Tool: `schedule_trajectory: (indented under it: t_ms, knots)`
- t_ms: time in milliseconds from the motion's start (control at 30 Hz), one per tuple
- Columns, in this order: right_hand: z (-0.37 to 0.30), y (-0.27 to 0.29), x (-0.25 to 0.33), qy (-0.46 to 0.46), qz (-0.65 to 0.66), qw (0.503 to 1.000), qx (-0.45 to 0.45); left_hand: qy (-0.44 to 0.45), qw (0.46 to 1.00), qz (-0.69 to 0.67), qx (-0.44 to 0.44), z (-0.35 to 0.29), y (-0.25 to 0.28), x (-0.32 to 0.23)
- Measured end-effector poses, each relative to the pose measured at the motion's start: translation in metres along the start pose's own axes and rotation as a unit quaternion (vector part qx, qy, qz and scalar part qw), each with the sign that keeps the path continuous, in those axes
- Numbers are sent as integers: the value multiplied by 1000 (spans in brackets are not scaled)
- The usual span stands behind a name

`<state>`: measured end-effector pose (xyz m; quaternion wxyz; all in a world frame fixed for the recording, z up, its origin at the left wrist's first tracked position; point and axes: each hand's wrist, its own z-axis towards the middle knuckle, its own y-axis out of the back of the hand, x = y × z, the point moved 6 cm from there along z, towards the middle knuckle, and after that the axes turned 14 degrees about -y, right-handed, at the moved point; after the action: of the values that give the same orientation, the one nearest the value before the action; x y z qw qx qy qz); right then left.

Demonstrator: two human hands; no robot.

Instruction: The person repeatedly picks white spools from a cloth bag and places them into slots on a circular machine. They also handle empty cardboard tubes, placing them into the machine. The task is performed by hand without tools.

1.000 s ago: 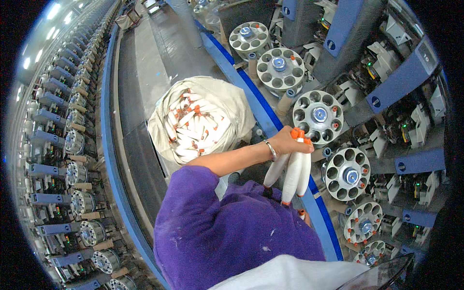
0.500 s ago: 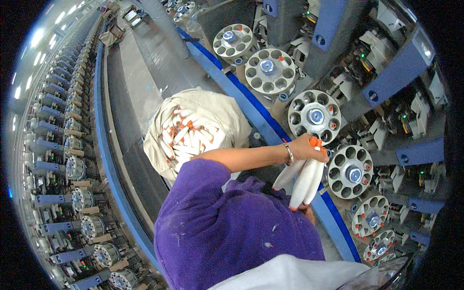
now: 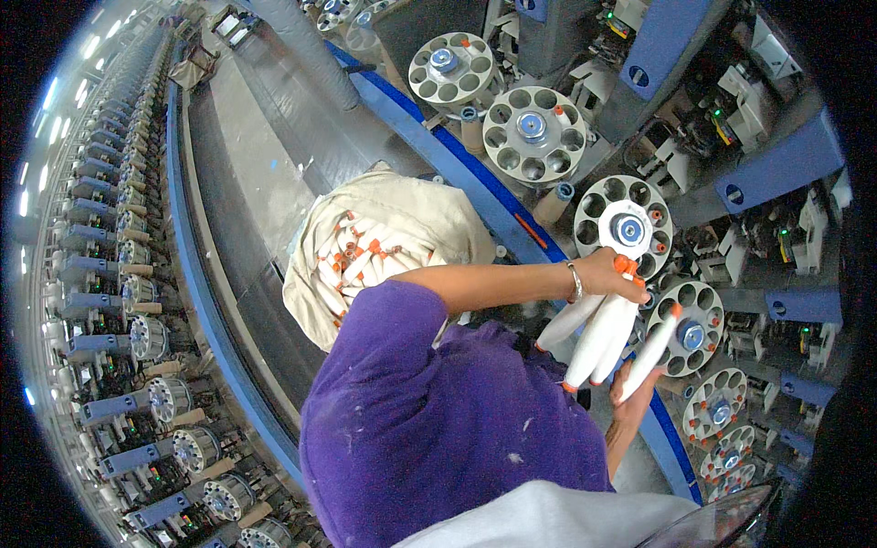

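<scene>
My left hand [image 3: 614, 276], with a bangle at the wrist, is closed round the orange tube ends of several white yarn bobbins [image 3: 610, 340], which hang down from it. Just below and to the right, my right hand [image 3: 632, 395] holds a single yarn bobbin [image 3: 650, 356] near its lower end, tilted with its orange tip up. That tip is in front of a round magazine [image 3: 664, 358] with a ring of pockets. Behind my left hand stands another round magazine [image 3: 585, 233], with a few orange tube ends in its pockets. My right fingers are partly hidden by the bobbin.
A cloth-lined container [image 3: 438, 210] heaped with white yarn bobbins stands left of my arm. A blue rail [image 3: 512, 215] runs along the right-hand machine, with more round magazines beyond it. Another long row of machines [image 3: 137, 292] lies across the aisle at left.
My right hand has come out from behind the bunch and now shows a single bobbin, tip up. My left hand with its bunch sits slightly further right in the picture.
</scene>
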<state>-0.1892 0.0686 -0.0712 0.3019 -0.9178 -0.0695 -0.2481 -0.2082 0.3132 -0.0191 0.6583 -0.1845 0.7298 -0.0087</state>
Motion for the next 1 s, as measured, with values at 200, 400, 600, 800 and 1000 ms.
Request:
schedule_trajectory:
  t_ms: [200,400,600,800,1000]
  knots:
    - [26,-58,61,18,-409,908,87,-50,984,-170,32,12,10,-14]
    - [5,33,78,57,28,990,122,-131,958,-234,-105,24,52,-33]
    - [14,44,76,127,71,989,21,-184,959,-192,-102,32,26,-38]
    - [19,22,59,175,-99,976,77,-163,953,-246,-71,42,-3,-35]
    - [-57,146,115,402,260,870,116,-213,959,-185,-35,39,-15,-52]
